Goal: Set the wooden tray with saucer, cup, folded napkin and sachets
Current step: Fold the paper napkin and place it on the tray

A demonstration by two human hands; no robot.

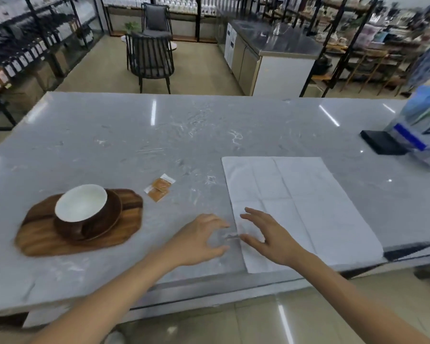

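Already the wooden tray lies near the table's left front edge, carrying a dark saucer with a white-lined cup standing on it. Just beyond the tray's right side two orange sachets lie on the stone, overlapping. A white napkin is spread flat and unfolded toward the right front edge, one corner reaching that edge. Both hands hover at the napkin's near left edge: the left hand with its grip released, fingers spread and lightly curved, holding nothing; the right hand likewise released, fingers splayed above the cloth. Farther back at the right edge sit a black box and a blue-and-white packet.
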